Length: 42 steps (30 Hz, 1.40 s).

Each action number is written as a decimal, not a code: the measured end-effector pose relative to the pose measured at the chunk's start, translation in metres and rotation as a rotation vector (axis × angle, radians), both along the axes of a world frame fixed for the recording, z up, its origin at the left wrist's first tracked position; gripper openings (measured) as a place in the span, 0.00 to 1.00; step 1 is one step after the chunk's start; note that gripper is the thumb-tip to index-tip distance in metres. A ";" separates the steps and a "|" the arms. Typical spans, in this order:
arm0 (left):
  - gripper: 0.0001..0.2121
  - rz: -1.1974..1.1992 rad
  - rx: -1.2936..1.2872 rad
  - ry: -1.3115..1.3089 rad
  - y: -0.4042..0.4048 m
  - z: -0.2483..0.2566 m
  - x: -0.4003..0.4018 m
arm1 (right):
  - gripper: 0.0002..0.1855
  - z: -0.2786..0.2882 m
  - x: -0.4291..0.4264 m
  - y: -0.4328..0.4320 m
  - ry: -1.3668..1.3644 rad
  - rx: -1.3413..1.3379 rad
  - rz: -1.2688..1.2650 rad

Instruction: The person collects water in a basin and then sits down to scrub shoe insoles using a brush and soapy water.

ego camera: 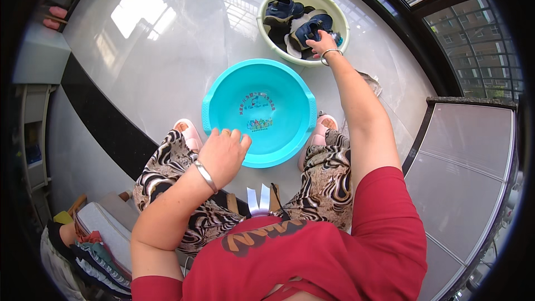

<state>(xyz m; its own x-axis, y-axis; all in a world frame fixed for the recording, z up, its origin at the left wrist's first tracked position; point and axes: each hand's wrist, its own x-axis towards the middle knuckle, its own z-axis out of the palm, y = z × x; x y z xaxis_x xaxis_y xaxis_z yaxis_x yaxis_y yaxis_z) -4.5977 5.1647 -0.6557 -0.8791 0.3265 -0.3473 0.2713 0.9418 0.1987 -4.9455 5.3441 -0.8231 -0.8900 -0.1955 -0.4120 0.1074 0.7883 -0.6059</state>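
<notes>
A turquoise plastic basin (288, 142) with printed pictures and writing on its bottom stands on the floor between my feet. My left hand (223, 152) hovers over its near left rim, fingers bent and nothing visible in them. Farther off, at the upper right, a pale green plastic basin (262, 29) holds several shoes. My right hand (322, 45) reaches over that basin's near right side, fingers spread at a dark blue shoe (307, 33); whether it grips the shoe is not clear. Another dark blue shoe (282, 10) lies at the back left of the pile.
A greyish cloth-like item (370, 81) lies on the floor beyond my right forearm. Grey-topped cabinets (459, 154) line the right side, below barred windows (468, 42). At the lower left are a cushioned seat (104, 225) and folded clothes (98, 259).
</notes>
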 end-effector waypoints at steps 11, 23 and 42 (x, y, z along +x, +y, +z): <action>0.12 -0.045 -0.009 -0.123 0.007 -0.007 -0.006 | 0.20 -0.007 -0.025 -0.005 0.085 -0.382 -0.188; 0.09 -0.054 -0.043 -0.159 0.009 -0.031 0.005 | 0.08 0.120 0.039 -0.045 -0.052 -0.656 0.273; 0.17 -0.125 0.003 -0.291 0.041 -0.018 0.007 | 0.20 -0.050 0.136 -0.271 0.113 0.097 0.627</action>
